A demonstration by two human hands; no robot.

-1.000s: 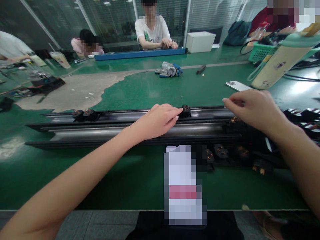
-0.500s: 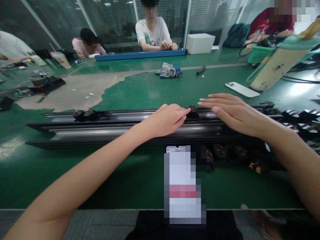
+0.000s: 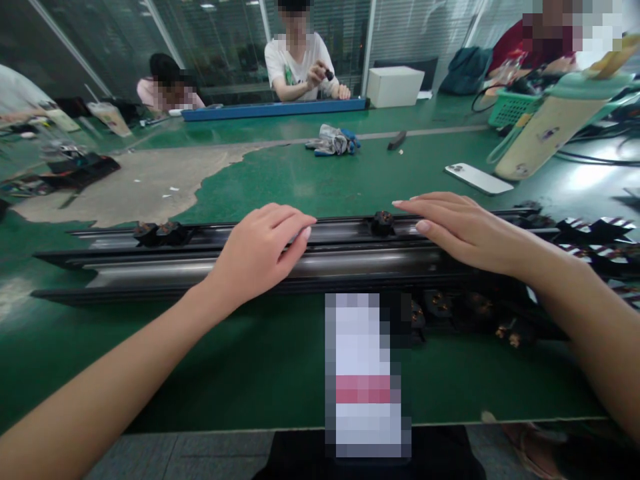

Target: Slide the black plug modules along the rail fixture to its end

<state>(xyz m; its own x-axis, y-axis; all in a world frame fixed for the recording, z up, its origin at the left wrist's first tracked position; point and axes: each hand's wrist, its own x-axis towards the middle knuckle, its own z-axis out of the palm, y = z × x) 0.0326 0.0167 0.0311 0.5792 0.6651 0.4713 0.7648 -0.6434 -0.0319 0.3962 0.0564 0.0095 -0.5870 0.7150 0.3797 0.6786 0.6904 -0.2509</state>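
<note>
Two long black channel rails (image 3: 150,268) with shiny metal insides lie side by side in front of me. In the far rail sits a black module with copper contacts (image 3: 383,223), and a pair of similar modules (image 3: 159,232) sits toward its left end. My left hand (image 3: 267,247) rests over the rails left of the single module, fingers loosely extended and holding nothing. On that module's right, my right hand (image 3: 460,230) is stretched out flat above the rails, its fingertips close to the module. Several loose black modules (image 3: 440,305) lie on the near side, partly under my right forearm.
A phone with a blurred screen (image 3: 363,353) lies at the table's near edge. Further off are gloves (image 3: 334,140), a white phone (image 3: 479,178), a leaning tumbler (image 3: 550,133) and a green basket (image 3: 515,109). More modules (image 3: 595,233) are at right. Across the table, a person handles a small dark piece.
My left hand has drawn back leftward from the single module, which stays in the rail. My right hand is nearly still. The person opposite has raised a hand with a dark piece.
</note>
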